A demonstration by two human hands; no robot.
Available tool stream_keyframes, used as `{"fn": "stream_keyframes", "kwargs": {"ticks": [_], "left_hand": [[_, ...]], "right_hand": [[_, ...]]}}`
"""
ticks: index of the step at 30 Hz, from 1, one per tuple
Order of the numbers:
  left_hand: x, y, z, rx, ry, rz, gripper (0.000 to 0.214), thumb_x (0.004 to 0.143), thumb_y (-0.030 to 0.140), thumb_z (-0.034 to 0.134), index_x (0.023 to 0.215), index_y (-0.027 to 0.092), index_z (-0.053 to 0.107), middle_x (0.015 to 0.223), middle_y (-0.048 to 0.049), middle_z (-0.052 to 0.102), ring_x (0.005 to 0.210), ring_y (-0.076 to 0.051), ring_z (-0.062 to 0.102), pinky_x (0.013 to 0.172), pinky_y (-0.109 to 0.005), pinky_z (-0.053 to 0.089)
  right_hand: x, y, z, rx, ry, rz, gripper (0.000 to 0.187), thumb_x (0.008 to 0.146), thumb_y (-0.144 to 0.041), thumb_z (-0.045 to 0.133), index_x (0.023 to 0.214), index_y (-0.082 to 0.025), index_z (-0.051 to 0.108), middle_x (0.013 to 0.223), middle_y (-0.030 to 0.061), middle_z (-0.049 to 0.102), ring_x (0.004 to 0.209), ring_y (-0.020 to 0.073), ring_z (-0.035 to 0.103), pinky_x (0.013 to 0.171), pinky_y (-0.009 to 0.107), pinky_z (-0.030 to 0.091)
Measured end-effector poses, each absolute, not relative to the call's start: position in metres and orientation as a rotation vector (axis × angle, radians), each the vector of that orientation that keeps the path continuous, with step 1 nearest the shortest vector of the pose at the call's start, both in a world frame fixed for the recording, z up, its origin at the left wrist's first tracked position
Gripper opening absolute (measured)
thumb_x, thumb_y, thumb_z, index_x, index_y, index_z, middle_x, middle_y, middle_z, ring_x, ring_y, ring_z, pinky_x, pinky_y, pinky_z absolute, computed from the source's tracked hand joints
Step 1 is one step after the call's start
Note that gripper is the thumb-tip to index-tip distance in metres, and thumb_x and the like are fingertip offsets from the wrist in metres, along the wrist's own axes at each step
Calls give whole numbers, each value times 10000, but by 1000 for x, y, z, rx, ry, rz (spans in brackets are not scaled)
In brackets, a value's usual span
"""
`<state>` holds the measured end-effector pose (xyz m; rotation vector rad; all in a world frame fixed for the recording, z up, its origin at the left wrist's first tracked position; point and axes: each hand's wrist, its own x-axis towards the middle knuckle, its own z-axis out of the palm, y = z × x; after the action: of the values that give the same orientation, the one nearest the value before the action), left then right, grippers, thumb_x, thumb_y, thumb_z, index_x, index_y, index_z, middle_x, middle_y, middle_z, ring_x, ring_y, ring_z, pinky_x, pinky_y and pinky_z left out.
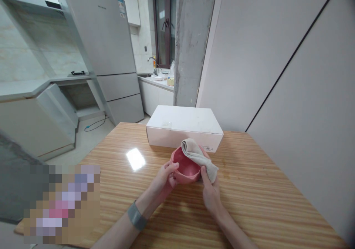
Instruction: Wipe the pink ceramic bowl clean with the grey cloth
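A pink bowl [185, 166] is held tilted just above the wooden table [249, 204], its opening facing me. My left hand [163, 182] grips the bowl's left rim, fingers closed on it. My right hand [210, 193] holds a beige cloth [198, 154] that drapes over the bowl's right rim, with the thumb pressing the cloth against the bowl. A grey band sits on my left wrist.
A white flat box [184, 126] lies on the table just behind the bowl. A blurred patch covers the table's near left corner. Beyond stand a grey fridge [107, 49], a kitchen counter with a sink [155, 79] and a concrete pillar [191, 41]. A white wall runs along the right.
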<state>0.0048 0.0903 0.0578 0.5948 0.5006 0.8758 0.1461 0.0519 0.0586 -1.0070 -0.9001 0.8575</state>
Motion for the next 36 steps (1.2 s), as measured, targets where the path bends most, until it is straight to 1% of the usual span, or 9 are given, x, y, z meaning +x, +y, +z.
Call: {"fn": "stream_keyframes", "kwargs": {"ticks": [6, 9, 14, 18, 22, 26, 29, 32, 36], "left_hand": [[2, 95, 62, 538, 554, 778, 414, 875, 462, 565, 1129, 142, 635, 971, -101, 731, 823, -180, 694, 678, -238, 525], [1, 96, 62, 533, 593, 683, 451, 896, 527, 499, 1023, 127, 665, 844, -87, 732, 697, -161, 682, 642, -243, 533], [2, 92, 57, 529, 613, 602, 387, 866, 466, 593, 1025, 125, 683, 832, -59, 739, 620, -129, 662, 570, -221, 539], [2, 93, 50, 529, 633, 657, 363, 830, 425, 644, 1022, 121, 690, 868, -74, 748, 605, -130, 664, 534, -210, 528], [3, 98, 45, 566, 690, 749, 389, 812, 423, 656, 1051, 116, 672, 892, -100, 746, 716, -187, 705, 601, -255, 559], [5, 98, 44, 599, 647, 863, 405, 782, 396, 692, 1058, 102, 656, 947, -131, 741, 857, -251, 710, 690, -309, 568], [6, 95, 49, 627, 576, 920, 452, 758, 379, 726, 1092, 86, 646, 966, -151, 737, 955, -294, 691, 810, -366, 550], [7, 92, 55, 636, 533, 939, 496, 725, 341, 767, 1134, 94, 632, 1040, -160, 723, 1029, -311, 664, 884, -392, 520], [4, 92, 57, 631, 518, 879, 429, 784, 348, 722, 1140, 130, 622, 1114, -143, 702, 1030, -272, 663, 846, -348, 531]], "right_hand": [[163, 61, 64, -1097, -745, 884, 482, 744, -562, 719, 1093, -230, 717, 1152, 54, 724, 1195, 289, 588, 1096, 432, 391], [177, 68, 64, -1091, -677, 978, 463, 693, -560, 763, 999, -213, 738, 1053, 60, 757, 1118, 304, 637, 1057, 452, 426], [190, 71, 62, -1065, -694, 1176, 450, 678, -561, 776, 958, -211, 745, 937, 54, 777, 1000, 304, 689, 956, 440, 504], [186, 67, 66, -1156, -677, 1160, 521, 623, -614, 785, 938, -201, 747, 915, 62, 779, 961, 322, 699, 879, 428, 545], [174, 64, 69, -1176, -721, 1048, 534, 613, -629, 781, 944, -211, 752, 968, 64, 773, 1003, 332, 682, 909, 432, 538], [160, 61, 64, -1064, -813, 926, 505, 739, -595, 708, 1100, -241, 720, 1159, 42, 721, 1212, 285, 578, 1091, 409, 407], [151, 58, 60, -1034, -855, 888, 500, 806, -559, 662, 1197, -249, 673, 1244, 34, 679, 1289, 259, 512, 1141, 406, 339], [147, 56, 60, -1022, -874, 870, 481, 830, -538, 646, 1220, -256, 657, 1265, 29, 667, 1298, 252, 504, 1146, 400, 331], [155, 59, 61, -1042, -809, 914, 493, 798, -553, 675, 1183, -245, 678, 1246, 34, 678, 1266, 265, 535, 1112, 395, 383]]}}
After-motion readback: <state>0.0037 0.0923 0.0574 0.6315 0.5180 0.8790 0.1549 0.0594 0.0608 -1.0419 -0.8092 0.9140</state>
